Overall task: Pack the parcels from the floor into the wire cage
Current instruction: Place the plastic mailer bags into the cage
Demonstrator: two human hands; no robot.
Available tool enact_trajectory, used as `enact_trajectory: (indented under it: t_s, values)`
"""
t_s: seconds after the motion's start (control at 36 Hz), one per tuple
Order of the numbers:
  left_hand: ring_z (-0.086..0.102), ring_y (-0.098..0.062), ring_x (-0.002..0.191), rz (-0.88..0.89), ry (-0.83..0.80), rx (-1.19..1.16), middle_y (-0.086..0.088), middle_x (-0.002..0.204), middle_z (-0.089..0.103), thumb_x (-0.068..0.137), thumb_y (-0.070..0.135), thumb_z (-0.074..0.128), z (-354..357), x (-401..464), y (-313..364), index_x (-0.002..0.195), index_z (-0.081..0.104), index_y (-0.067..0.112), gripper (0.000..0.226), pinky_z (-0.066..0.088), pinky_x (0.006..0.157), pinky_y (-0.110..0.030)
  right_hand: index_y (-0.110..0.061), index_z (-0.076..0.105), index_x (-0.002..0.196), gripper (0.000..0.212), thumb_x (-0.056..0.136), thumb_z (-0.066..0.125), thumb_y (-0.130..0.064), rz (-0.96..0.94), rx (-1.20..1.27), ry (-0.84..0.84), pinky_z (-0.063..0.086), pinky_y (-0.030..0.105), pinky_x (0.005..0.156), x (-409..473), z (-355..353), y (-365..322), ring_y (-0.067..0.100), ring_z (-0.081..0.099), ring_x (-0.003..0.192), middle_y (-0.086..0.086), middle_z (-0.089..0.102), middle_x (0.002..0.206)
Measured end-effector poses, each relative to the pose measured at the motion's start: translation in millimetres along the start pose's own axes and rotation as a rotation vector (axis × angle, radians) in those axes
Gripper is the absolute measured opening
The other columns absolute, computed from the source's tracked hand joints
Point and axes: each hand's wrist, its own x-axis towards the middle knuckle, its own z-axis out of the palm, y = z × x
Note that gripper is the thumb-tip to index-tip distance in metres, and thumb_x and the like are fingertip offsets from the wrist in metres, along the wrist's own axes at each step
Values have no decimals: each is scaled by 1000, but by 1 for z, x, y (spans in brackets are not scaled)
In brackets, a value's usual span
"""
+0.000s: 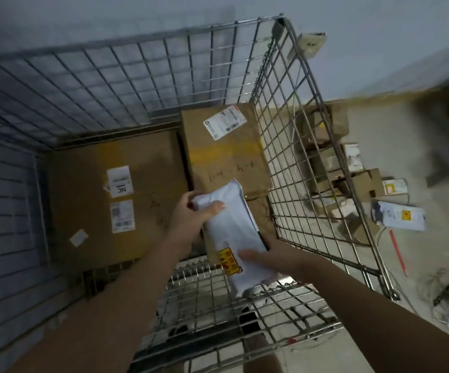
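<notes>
Both hands hold one white bag (230, 232) over the near right corner of the wire cage (293, 135): left hand (191, 214) grips its far end, right hand (269, 258) its near end. Next, I think, lower it onto the tall box (223, 152)

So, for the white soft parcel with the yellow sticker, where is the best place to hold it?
Hold the white parcel at its two short ends, coming from above, as the left hand and right hand do. It is long, flat and limp, so one end alone would likely let it sag.
</notes>
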Motion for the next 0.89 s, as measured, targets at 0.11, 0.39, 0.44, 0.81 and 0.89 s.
enact_trajectory:
  t_s: [0.11, 0.39, 0.44, 0.81, 0.89]
  values:
    - [73, -25, 103, -116, 71, -189, -7, 122, 69, 58, 36, 96, 35, 35, -68, 125, 57, 13, 81, 62, 85, -46, -26, 61, 126, 70, 72, 80, -67, 164, -69, -41, 61, 42, 84, 39, -32, 38, 24, 73, 99, 3, 74, 112]
    - [74, -18, 81, -348, -231, -9, -5, 97, 76, 97, 9, 68, 117, 101, -177, 117, 64, 12, 21, 60, 67, -29, -16, 63, 114, 72, 79, 62, -79, 290, -67, 146, 47, 26, 63, 131, -89, 134, 19, 59, 73, 9, 66, 98]
    - [74, -19, 83, -294, -228, 36, -6, 104, 75, 98, 8, 67, 130, 120, -192, 127, 62, 11, 30, 61, 69, -32, -16, 62, 115, 63, 89, 56, -72, 278, -76, 162, 52, 28, 68, 146, -91, 145, 17, 65, 85, 6, 67, 104]
    - [68, -23, 94, -78, 3, 282, -2, 105, 68, 93, 23, 69, 180, 164, -224, 127, 53, 17, 37, 59, 83, -46, -10, 45, 135, 42, 108, 35, -40, 253, -598, 559, 55, 34, 84, 176, -76, 166, 28, 63, 103, 17, 55, 121]
    - [67, -22, 92, -64, 46, 320, -1, 102, 68, 93, 23, 69, 184, 160, -215, 121, 55, 16, 32, 58, 81, -41, 1, 9, 156, 69, 107, 37, -40, 240, -643, 613, 51, 35, 91, 168, -65, 170, 29, 59, 123, 20, 36, 154]
